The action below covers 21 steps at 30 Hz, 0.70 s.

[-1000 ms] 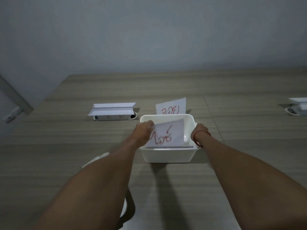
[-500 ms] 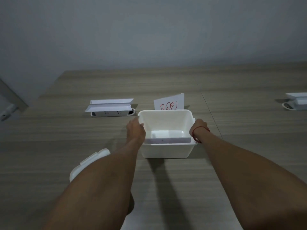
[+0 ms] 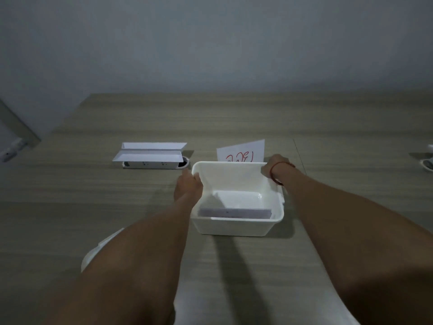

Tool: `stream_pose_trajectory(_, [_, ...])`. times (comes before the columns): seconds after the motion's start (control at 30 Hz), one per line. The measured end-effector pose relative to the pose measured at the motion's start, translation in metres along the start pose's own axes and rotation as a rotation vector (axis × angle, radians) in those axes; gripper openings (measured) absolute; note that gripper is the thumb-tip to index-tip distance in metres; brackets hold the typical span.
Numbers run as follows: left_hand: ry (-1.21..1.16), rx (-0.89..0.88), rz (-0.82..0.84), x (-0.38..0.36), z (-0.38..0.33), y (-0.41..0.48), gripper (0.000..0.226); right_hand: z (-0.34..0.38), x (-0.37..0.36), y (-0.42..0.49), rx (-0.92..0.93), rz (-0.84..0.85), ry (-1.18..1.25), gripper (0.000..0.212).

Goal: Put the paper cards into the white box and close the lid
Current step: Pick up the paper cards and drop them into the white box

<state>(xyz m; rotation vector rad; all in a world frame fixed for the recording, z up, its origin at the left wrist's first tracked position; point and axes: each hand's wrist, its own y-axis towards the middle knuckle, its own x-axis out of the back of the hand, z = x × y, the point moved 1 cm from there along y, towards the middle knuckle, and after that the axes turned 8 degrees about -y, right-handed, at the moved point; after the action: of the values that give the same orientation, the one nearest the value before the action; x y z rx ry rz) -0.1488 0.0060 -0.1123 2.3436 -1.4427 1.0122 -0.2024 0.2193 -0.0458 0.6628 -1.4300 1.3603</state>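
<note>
Now left hand (image 3: 188, 187) grasping white box (image 3: 236, 227) rim; right hand (image 3: 273, 165) grip unclear.

Wood-grain table (image 3: 328, 118). White power-socket unit (image 3: 152, 158), flaps open, sits just beyond & to the left of left hand. Another white fixture (image 3: 427, 160) well right of right hand, cut off by frame. Grey wall (image 3: 210, 43) behind.

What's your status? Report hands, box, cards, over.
Left hand on the white box rim, right hand at far corner. One card inside, one card behind. Lid off.
</note>
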Motion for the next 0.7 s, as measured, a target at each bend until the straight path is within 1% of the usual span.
stream_pose_trajectory(0.07, [0.036, -0.009, -0.012, -0.002, -0.006, 0.011, 0.047, 0.011, -0.002, 0.019, 0.058, -0.037, -0.005, 0.041])
stream_pose_trajectory(0.13, [0.054, 0.012, -0.031, -0.005, -0.013, 0.023, 0.049, 0.022, -0.004, 0.036, 0.135, -0.08, -0.07, 0.041])
stream_pose_trajectory(0.27, [0.075, 0.006, -0.025, -0.014, -0.024, 0.041, 0.055, 0.042, -0.012, 0.067, 0.305, -0.184, -0.146, 0.048])
stream_pose_trajectory(0.33, [0.089, 0.011, -0.029, -0.019, -0.027, 0.047, 0.058, 0.05, -0.017, 0.081, 0.364, -0.18, -0.161, 0.056])
stream_pose_trajectory(0.43, [0.104, 0.035, -0.033, -0.025, -0.03, 0.053, 0.054, 0.061, -0.024, 0.099, 0.43, -0.156, -0.242, 0.065])
stream_pose_trajectory(0.5, [0.105, 0.057, -0.053, -0.027, -0.029, 0.053, 0.052, 0.064, -0.027, 0.107, 0.447, -0.166, -0.307, 0.059])
stream_pose_trajectory(0.6, [0.101, 0.104, -0.066, -0.027, -0.029, 0.053, 0.052, 0.063, -0.026, 0.113, 0.441, -0.263, -0.366, 0.04])
stream_pose_trajectory(0.7, [0.109, 0.127, -0.061, -0.027, -0.03, 0.054, 0.054, 0.059, -0.027, 0.112, 0.467, -0.289, -0.355, 0.034])
